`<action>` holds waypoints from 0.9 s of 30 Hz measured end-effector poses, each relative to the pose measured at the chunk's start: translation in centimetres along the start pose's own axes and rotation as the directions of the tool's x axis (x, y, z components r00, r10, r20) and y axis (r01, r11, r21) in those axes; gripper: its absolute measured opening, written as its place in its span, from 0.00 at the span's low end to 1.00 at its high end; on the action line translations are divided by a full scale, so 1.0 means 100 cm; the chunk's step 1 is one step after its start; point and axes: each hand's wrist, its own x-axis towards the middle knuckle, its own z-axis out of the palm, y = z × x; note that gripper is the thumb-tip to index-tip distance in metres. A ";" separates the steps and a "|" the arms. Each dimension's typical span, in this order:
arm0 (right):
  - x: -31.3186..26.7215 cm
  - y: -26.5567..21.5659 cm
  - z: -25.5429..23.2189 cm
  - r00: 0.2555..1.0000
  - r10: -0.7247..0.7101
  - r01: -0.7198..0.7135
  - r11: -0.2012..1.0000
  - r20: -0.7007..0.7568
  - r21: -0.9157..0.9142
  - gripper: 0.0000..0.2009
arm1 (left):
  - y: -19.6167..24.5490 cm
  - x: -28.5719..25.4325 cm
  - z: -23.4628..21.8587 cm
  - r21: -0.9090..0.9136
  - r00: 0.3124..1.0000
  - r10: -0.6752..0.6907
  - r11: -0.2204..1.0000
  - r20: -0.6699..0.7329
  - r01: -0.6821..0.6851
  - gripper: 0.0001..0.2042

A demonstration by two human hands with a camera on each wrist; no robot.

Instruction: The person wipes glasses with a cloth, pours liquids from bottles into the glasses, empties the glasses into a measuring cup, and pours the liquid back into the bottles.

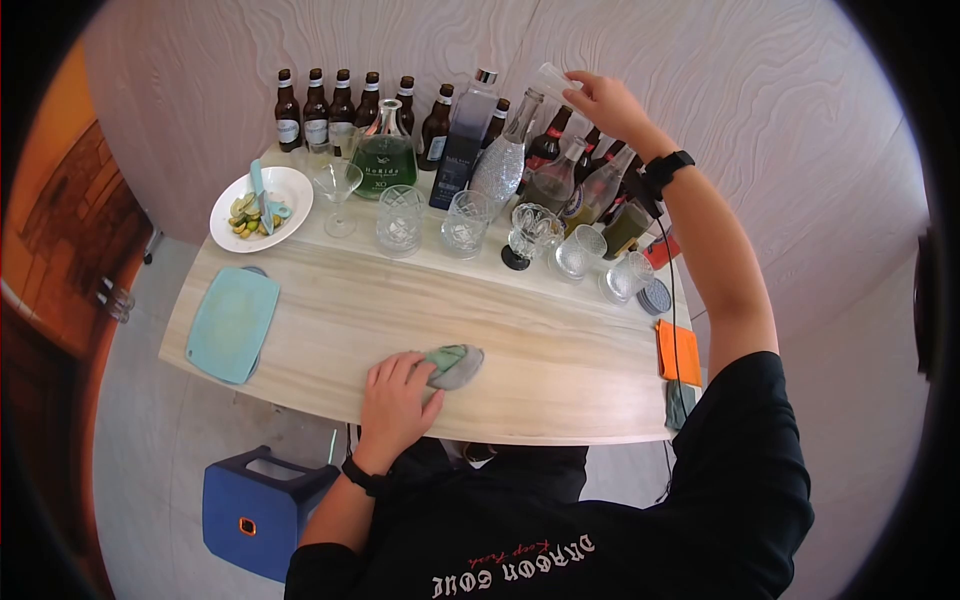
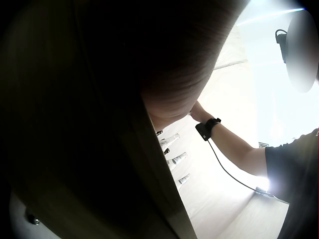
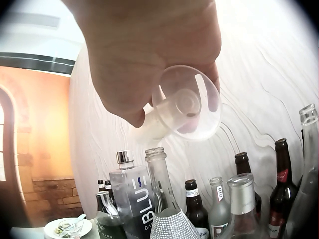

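Observation:
In the head view my right hand (image 1: 607, 103) is raised over the bottles at the back. It holds a clear jigger (image 3: 187, 102) by its side, tilted, with the wide mouth facing the right wrist camera. Just below the jigger rises the open neck of a rhinestone-covered bottle (image 3: 167, 199). Low at the front of the table, my left hand (image 1: 395, 405) rests with its fingers on the left edge of a crumpled grey-green cloth (image 1: 457, 367). The left wrist view is mostly dark and hides that hand's fingers.
Brown beer bottles (image 1: 287, 115), a green-filled decanter (image 1: 385, 165) and a tall blue bottle (image 1: 462, 145) line the back. Several glasses (image 1: 400, 222) stand before them. At left are a white plate (image 1: 296, 190) with sliced fruit and a knife, and a light-blue cutting board (image 1: 233, 315).

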 end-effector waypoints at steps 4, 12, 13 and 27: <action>-0.004 0.000 0.010 0.998 0.032 -0.031 0.999 -0.054 0.031 0.25 | 0.001 0.000 -0.001 -0.004 1.000 -0.001 1.000 0.005 0.001 0.17; -0.013 -0.014 0.014 0.989 0.120 -0.117 0.992 -0.085 0.040 0.26 | 0.001 0.000 -0.001 0.014 1.000 0.004 1.000 0.001 -0.004 0.17; -0.014 -0.014 0.016 0.988 0.121 -0.116 0.992 -0.098 0.056 0.26 | 0.001 0.000 -0.001 0.015 1.000 0.006 1.000 0.000 -0.006 0.17; -0.025 -0.019 0.032 0.971 0.142 -0.122 0.986 -0.193 0.113 0.25 | 0.001 -0.001 0.000 0.016 1.000 0.006 1.000 -0.004 -0.006 0.17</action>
